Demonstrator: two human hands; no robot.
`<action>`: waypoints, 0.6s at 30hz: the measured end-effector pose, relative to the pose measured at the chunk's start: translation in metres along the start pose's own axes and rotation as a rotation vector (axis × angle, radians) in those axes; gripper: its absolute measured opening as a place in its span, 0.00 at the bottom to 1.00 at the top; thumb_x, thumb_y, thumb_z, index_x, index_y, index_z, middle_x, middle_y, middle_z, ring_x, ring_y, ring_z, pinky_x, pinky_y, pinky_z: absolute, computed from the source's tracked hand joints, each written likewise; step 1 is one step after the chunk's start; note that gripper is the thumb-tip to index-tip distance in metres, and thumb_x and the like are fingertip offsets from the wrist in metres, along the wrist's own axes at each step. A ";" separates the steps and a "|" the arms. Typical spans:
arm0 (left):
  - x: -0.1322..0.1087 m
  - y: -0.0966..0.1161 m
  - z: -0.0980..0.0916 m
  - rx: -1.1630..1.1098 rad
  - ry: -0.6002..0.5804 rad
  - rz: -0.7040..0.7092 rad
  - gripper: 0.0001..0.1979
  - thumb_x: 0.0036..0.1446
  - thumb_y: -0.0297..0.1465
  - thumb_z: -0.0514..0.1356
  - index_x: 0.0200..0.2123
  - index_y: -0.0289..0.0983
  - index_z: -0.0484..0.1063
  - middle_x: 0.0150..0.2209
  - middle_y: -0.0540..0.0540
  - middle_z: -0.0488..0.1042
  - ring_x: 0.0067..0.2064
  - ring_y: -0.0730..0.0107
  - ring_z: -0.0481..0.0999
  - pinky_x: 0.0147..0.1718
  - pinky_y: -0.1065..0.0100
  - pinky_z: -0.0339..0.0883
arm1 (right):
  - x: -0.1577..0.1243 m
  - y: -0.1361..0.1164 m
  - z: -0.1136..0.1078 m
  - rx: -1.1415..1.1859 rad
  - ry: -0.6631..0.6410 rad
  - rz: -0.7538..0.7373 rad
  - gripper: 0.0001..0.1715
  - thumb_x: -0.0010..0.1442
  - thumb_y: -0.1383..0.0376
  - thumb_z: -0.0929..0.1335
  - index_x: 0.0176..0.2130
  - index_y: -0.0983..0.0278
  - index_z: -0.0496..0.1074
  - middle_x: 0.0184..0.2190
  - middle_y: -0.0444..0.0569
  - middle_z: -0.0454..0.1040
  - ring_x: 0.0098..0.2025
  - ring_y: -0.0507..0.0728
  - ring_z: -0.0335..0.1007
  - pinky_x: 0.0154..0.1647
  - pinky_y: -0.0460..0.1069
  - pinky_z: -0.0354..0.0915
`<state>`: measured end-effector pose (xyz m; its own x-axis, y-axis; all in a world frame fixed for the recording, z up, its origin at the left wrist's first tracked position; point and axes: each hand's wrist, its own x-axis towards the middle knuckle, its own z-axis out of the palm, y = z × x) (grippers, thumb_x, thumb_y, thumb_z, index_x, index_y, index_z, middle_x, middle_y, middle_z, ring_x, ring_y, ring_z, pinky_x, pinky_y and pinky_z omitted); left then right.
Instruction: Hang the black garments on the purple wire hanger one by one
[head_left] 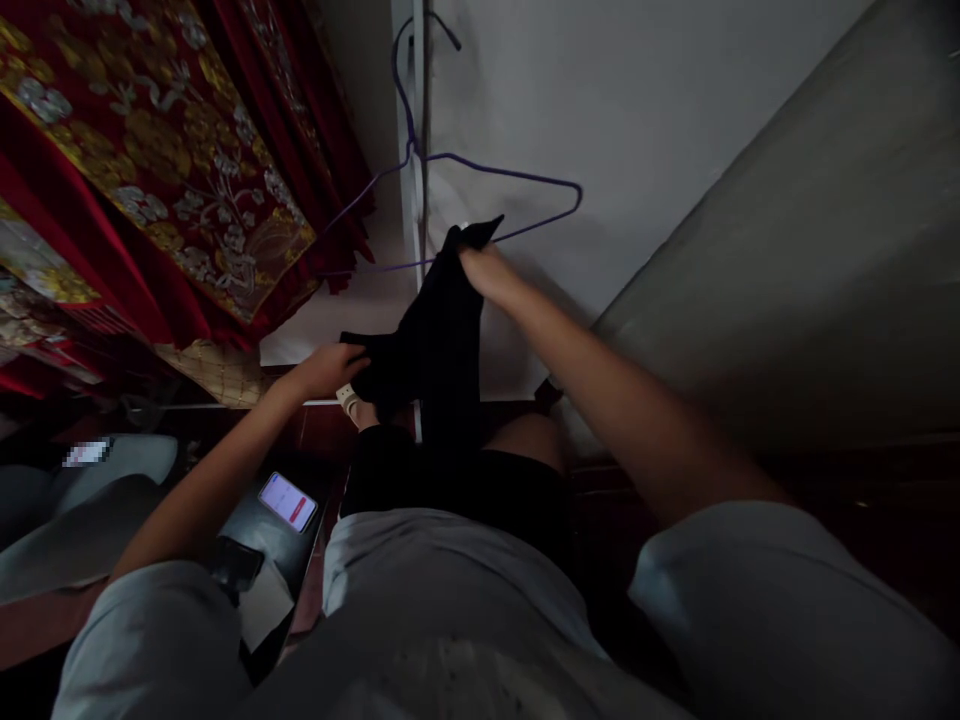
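A black garment (pixel 442 330) hangs in front of me from a purple wire hanger (pixel 510 170), with part of the hanger's lower bar hidden behind it. My right hand (pixel 484 272) grips the garment's upper edge close to that bar. Lower and to the left, my left hand (pixel 334 368) pinches another corner of the cloth. Whether the garment is fastened over the bar or only held against it, I cannot tell. Its lower part merges with my dark shorts (pixel 457 490), so its full shape is unclear.
Red embroidered cloths (pixel 172 150) hang at the left. A metal upright (pixel 418 90) runs behind the hanger along a pale wall (pixel 637 90). At lower left a lit phone (pixel 288 502) lies on a dark surface beside a black object (pixel 236 563). Another person's leg (pixel 90 520) is beyond.
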<state>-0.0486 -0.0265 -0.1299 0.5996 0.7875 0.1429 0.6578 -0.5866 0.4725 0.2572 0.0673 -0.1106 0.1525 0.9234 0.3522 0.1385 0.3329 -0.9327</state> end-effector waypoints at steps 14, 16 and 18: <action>0.069 0.059 -0.085 -0.251 0.355 0.156 0.08 0.62 0.32 0.62 0.30 0.37 0.72 0.51 0.40 0.78 0.61 0.50 0.74 0.65 0.49 0.64 | -0.041 -0.047 -0.052 -0.183 -0.050 -0.083 0.15 0.54 0.71 0.76 0.23 0.63 0.70 0.21 0.40 0.67 0.26 0.50 0.61 0.29 0.47 0.57; 0.086 0.068 -0.083 -0.356 0.401 0.123 0.02 0.61 0.28 0.62 0.34 0.37 0.73 0.49 0.40 0.79 0.59 0.52 0.76 0.64 0.49 0.65 | -0.050 -0.047 -0.051 -0.131 -0.146 -0.193 0.10 0.53 0.76 0.74 0.31 0.63 0.74 0.28 0.42 0.75 0.30 0.51 0.66 0.35 0.47 0.62; 0.095 0.070 -0.082 -0.429 0.460 0.071 0.04 0.62 0.26 0.62 0.40 0.37 0.74 0.44 0.41 0.80 0.55 0.56 0.78 0.62 0.51 0.67 | -0.051 -0.047 -0.060 -0.126 -0.068 -0.343 0.27 0.50 0.83 0.70 0.46 0.62 0.76 0.45 0.45 0.79 0.34 0.50 0.67 0.41 0.46 0.64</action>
<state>0.0171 0.0233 -0.0122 0.3150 0.8063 0.5007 0.3253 -0.5873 0.7411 0.3018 -0.0063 -0.0803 0.0117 0.7740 0.6331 0.2904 0.6032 -0.7428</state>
